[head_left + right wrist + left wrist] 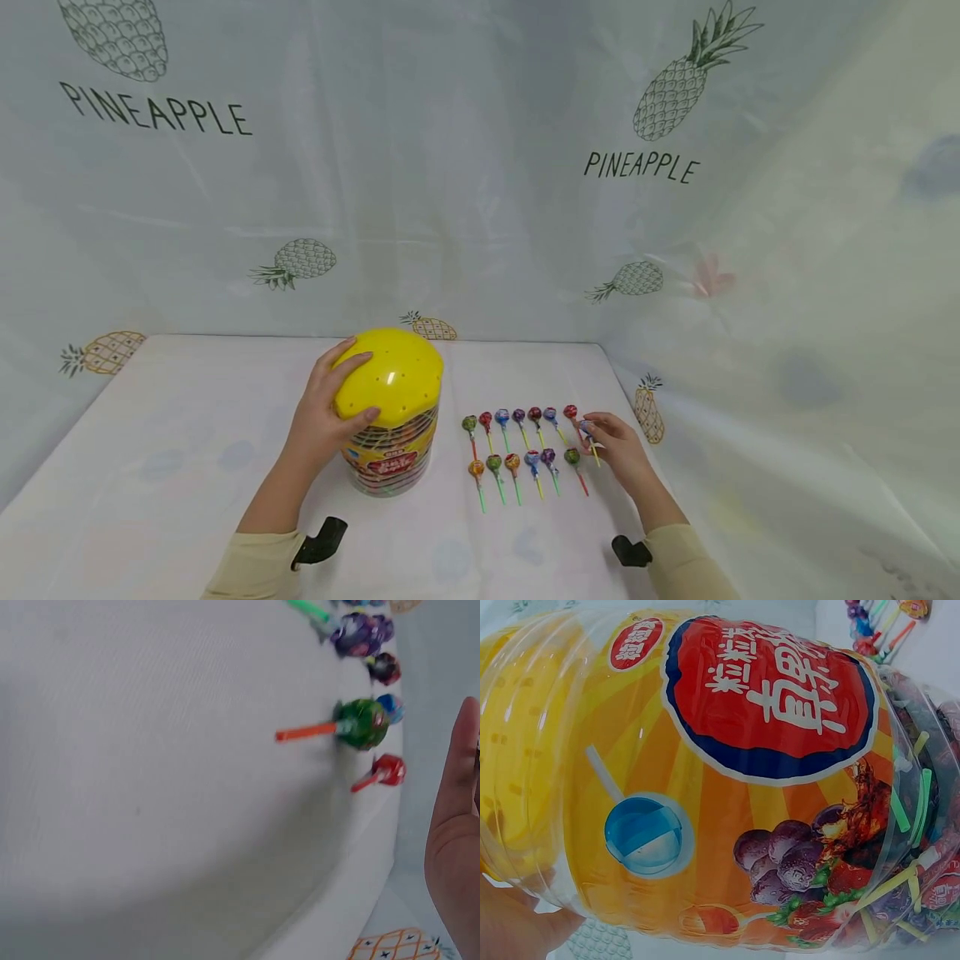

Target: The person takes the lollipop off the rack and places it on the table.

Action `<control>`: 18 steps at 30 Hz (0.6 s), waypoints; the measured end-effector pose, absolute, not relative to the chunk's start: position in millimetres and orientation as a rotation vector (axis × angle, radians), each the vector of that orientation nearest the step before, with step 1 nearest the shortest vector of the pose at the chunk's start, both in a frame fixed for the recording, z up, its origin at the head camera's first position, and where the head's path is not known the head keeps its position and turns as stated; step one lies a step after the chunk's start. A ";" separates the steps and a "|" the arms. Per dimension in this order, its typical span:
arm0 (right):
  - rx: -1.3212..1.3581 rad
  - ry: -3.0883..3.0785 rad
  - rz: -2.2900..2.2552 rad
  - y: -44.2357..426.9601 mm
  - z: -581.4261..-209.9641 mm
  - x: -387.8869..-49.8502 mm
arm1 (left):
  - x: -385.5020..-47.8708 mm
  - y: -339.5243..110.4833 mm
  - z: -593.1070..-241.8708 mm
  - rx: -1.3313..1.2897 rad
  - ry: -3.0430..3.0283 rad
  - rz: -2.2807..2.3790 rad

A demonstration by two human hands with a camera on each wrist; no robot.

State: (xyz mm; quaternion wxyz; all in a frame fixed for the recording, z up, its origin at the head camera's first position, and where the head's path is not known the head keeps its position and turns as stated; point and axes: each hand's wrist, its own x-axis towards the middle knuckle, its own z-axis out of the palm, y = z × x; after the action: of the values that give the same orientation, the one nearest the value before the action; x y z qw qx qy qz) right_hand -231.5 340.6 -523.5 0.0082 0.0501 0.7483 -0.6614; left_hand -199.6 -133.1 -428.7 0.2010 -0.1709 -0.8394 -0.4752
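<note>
A clear plastic candy jar with a yellow lid stands upright on the table, left of the lollipops. Against the lid's left side, my left hand grips it between thumb and fingers. In the left wrist view the jar's printed label fills most of the picture, and lollipops show through the plastic. My right hand pinches a blue-wrapped lollipop with a yellow stick at the right end of the rows. Only part of that hand shows in the right wrist view, where its lollipop is hidden.
Two rows of lollipops lie on the white tablecloth, sticks toward me. A green lollipop ends the front row, with a gap separating it from a purple one. Behind hangs a curtain printed with pineapples.
</note>
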 end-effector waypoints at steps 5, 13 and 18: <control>0.238 2.346 -2.004 353.8 -531.0 -234.0 | -199.1 -132.9 -427.7 -0.468 -2.352 -1.337; 0.256 2.376 -1.898 367.7 -538.2 -235.2 | -198.7 -133.1 -427.0 -0.464 -2.357 -1.337; 0.276 2.552 -1.665 373.8 -545.1 -236.2 | -198.4 -133.2 -426.8 -0.460 -2.354 -1.339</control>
State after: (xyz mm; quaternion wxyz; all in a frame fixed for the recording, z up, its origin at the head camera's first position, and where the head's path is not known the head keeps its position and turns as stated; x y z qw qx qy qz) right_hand -236.2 373.8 -545.1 0.0408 0.0900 0.8334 -0.5437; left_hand -198.4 -133.2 -426.8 0.1958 -0.1643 -0.8404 -0.4779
